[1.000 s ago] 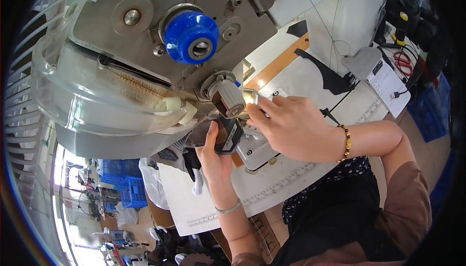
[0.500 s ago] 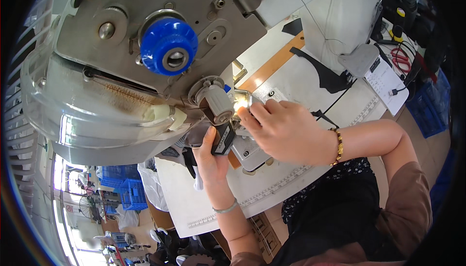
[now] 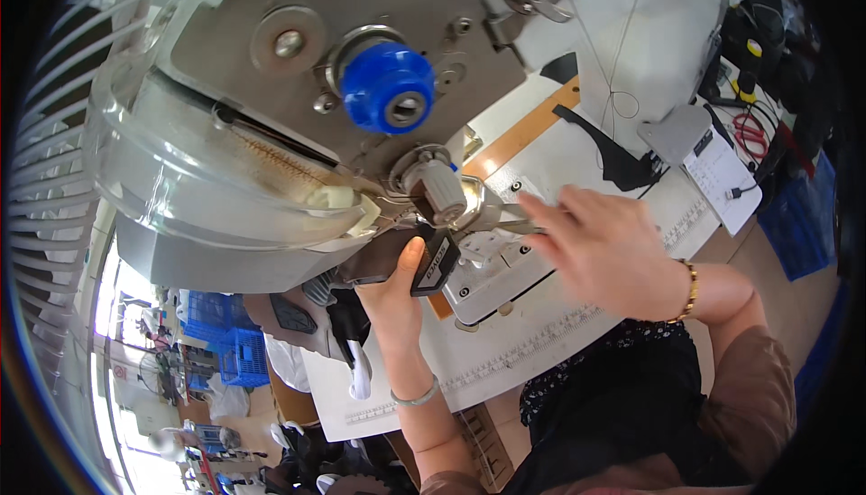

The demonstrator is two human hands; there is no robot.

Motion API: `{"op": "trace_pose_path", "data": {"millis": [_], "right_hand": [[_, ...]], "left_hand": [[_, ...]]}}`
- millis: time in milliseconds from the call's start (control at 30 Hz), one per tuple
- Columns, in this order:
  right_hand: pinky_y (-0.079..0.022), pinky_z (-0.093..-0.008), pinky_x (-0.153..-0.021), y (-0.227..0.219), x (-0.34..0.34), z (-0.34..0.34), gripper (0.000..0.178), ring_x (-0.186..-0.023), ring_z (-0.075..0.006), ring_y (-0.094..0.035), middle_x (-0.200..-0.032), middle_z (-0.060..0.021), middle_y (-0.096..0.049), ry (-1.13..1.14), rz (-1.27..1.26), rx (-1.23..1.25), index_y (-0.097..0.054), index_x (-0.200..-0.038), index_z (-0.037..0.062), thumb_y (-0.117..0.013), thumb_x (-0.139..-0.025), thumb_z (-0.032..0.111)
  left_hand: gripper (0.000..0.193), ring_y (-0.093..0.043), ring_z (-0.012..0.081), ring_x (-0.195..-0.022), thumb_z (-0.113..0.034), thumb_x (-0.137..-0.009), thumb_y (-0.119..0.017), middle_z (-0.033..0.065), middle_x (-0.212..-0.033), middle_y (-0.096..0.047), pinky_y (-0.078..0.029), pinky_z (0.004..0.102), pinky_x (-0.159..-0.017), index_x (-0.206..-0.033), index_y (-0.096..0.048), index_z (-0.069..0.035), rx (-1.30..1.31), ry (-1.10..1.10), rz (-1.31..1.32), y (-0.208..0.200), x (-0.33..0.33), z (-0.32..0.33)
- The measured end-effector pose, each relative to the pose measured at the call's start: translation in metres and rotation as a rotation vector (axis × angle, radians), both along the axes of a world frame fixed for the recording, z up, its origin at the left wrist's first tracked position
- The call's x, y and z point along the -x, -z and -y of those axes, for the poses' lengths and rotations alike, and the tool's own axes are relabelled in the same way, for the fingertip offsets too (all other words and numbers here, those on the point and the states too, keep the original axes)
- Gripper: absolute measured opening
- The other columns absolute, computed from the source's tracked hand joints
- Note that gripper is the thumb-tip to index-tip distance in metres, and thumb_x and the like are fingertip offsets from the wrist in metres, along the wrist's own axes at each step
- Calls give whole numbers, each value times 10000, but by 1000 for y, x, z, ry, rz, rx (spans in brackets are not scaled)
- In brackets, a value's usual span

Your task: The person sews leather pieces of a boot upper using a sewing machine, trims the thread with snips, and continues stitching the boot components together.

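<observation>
My left hand (image 3: 394,301) is closed on a grey-brown and black fabric piece (image 3: 365,260), thumb lying beside a black rectangular label (image 3: 435,262) with pale lettering. The piece hangs down to the left, with a dark patch, a striped band and a white end showing. Its upper part lies beneath the needle area of a sewing machine (image 3: 433,190). My right hand (image 3: 613,251) is raised to the right of the needle area, its fingers smeared by motion. A silvery shape (image 3: 512,222) shows by its fingertips; I cannot tell whether they hold it.
A blue knob (image 3: 386,89) sticks out of the machine head, and a clear plastic guard (image 3: 207,197) curves at its left. Black cut pieces (image 3: 622,157) lie on the white table (image 3: 397,396), which has a ruler strip (image 3: 532,340). Papers (image 3: 722,175) and cables are at right.
My right hand has drawn away from the needle area to the right and slightly down. My left hand keeps its hold on the fabric piece. The whole view has shifted slightly.
</observation>
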State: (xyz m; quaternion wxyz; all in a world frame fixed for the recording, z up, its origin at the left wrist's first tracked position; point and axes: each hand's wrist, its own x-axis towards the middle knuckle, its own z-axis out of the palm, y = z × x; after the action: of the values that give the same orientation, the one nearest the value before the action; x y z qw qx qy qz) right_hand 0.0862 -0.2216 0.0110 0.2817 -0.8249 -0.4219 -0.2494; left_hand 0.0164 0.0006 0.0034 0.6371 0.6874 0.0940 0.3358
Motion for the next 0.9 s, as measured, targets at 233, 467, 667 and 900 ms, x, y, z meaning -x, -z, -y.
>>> {"op": "trace_pose_path", "data": {"millis": [233,467,667,900], "right_hand": [[-417,-297,-489,57,-36,-9,303,-566,-199,-525,-728,-46,-493,-264,26,-149,-535,-890,49,-700,-688,204],[-447,-236,-510,45,-38,-53,303,-569,-119,-524,-770,22,-503,-576,376,-257,-554,-935,105,-644,-646,109],[-455,-210,-499,52,-44,-69,474,-573,-84,-521,-912,20,-525,-471,360,-362,-577,-1124,164,-634,-659,99],[-476,-220,-532,48,-44,-67,464,-628,-103,-563,-990,-9,-541,-513,379,-323,-592,-1101,136,-632,-642,77]], "left_hand": [[251,-590,135,-804,53,-778,-606,78,-930,-589,-496,252,-732,-1017,-540,18,150,47,62,1,0,5],[253,-578,131,-826,32,-758,-654,74,-927,-608,-466,240,-762,-998,-575,25,257,59,99,8,-2,6],[235,-576,132,-832,24,-785,-630,78,-934,-602,-470,249,-759,-1008,-555,27,199,-21,187,12,-7,22],[249,-573,130,-844,-2,-799,-632,78,-956,-602,-468,245,-762,-1029,-548,40,185,-25,161,6,-5,22]]}}
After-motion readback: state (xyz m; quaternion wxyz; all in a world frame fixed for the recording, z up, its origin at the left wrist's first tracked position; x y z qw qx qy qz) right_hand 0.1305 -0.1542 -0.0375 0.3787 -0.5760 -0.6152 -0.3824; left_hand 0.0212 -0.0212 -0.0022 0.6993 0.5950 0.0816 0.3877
